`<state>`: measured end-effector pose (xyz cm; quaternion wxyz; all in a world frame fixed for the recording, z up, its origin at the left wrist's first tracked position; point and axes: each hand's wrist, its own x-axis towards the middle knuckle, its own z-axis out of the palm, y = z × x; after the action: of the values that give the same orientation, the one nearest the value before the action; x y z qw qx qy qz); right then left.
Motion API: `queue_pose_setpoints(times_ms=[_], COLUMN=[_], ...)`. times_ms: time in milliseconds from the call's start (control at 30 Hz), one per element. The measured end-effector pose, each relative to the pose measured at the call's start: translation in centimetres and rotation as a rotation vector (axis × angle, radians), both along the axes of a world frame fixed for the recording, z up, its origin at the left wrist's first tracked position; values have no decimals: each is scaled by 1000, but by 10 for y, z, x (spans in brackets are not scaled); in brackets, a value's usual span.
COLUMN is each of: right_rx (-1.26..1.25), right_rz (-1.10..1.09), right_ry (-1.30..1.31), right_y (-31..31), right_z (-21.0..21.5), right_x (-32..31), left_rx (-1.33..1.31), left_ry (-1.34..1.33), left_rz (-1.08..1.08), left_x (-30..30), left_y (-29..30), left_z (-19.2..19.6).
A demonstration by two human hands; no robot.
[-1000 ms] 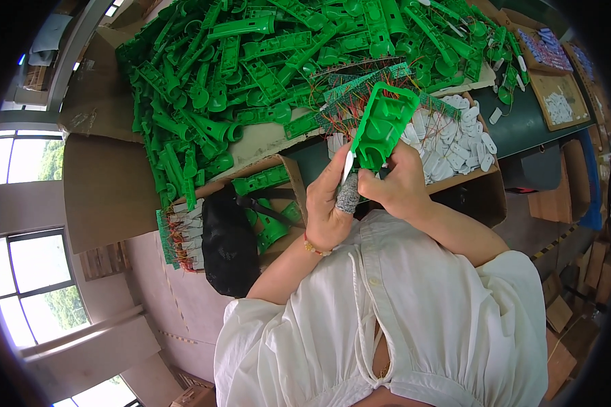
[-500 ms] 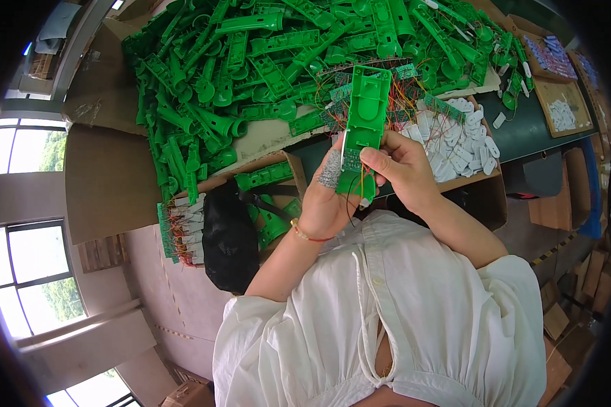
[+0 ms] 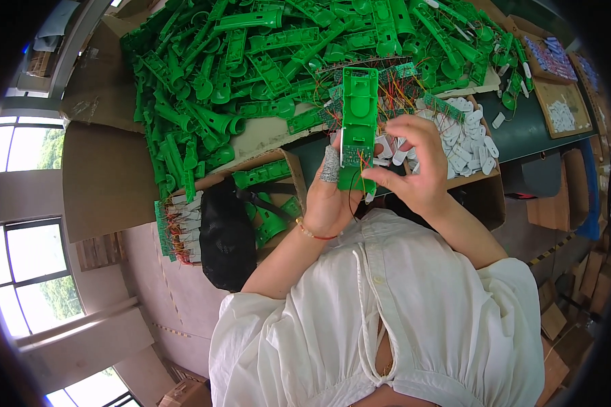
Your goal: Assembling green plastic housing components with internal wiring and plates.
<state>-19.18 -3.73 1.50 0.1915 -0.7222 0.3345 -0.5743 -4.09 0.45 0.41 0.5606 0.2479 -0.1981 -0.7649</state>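
A long green plastic housing (image 3: 360,105) stands upright in front of me, held near its lower end by my left hand (image 3: 324,200). Grey wrapping covers that hand's thumb. Inside the housing's lower part sits a small green circuit board (image 3: 355,156) with thin red, yellow and black wires. My right hand (image 3: 424,169) is at the housing's right side, thumb and fingers spread apart. Its thumb tip is close to the wires; whether it touches them I cannot tell. The left fingers behind the housing are mostly hidden.
Green housings (image 3: 265,74) lie heaped across the table. Wired circuit boards (image 3: 400,85) lie behind my hands, beside a box of white plastic pieces (image 3: 465,146). At my left are an open carton (image 3: 295,169), a black cloth item (image 3: 225,234) and a stack of wired boards (image 3: 183,227).
My right hand has let go of the housing's edge; its fingers have opened and moved off to the right. The housing is now more upright, still in my left hand.
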Motion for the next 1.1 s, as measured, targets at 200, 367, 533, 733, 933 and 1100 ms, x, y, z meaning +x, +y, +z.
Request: queue_pose_setpoints(times_ms=[200, 367, 533, 733, 933, 1100], right_rx=[-291, -327, -344, -162, 638, 1011], right_rz=[-58, -130, -95, -15, 225, 459], right_ry=[525, 499, 473, 377, -499, -382], right_y=[3, 7, 5, 0, 1, -3], right_z=[-6, -14, -20, -17, -25, -23], right_x=[8, 15, 19, 19, 0, -57], left_rx=[60, 39, 55, 8, -17, -13], left_ry=[21, 33, -23, -68, -142, -709], left_rz=[47, 52, 67, 130, 138, 123], left_x=[-3, -2, -3, -1, 3, 10], left_y=[2, 2, 5, 4, -4, -24], left_z=[-10, -8, -19, -26, -17, -32])
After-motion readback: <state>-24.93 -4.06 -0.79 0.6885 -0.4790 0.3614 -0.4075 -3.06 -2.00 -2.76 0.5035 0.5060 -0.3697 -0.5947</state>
